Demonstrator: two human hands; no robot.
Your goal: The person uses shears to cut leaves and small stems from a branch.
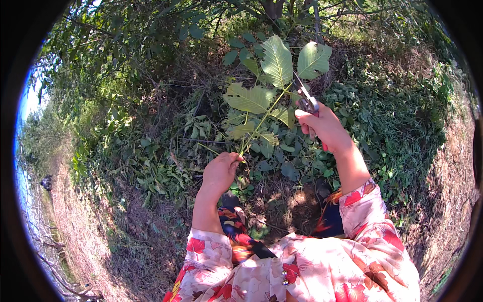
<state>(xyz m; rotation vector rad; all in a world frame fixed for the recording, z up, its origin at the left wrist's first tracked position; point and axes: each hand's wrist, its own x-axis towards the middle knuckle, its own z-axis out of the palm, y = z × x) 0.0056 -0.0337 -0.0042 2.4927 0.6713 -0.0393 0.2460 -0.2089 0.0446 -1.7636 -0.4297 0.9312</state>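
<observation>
My left hand (222,171) pinches the lower end of a green leafy stem (264,119) between thumb and fingers. Broad, ribbed leaves (277,62) spread from the stem, some with holes or ragged edges. In my right hand (320,126) is a pair of pruning shears (309,102) with red handles, its metal blades pointing up and left. The blade tips lie close to the upper stem, beside the leaf at top right (314,60). Whether the blades touch the stem, I cannot tell.
Low green plants and vines (162,166) cover the ground ahead. A tree trunk (273,9) with overhanging branches stands at the back. Dry grass (81,226) runs along the left, and bare sunlit ground (453,181) lies at right. My shoes (231,200) are just below the plants.
</observation>
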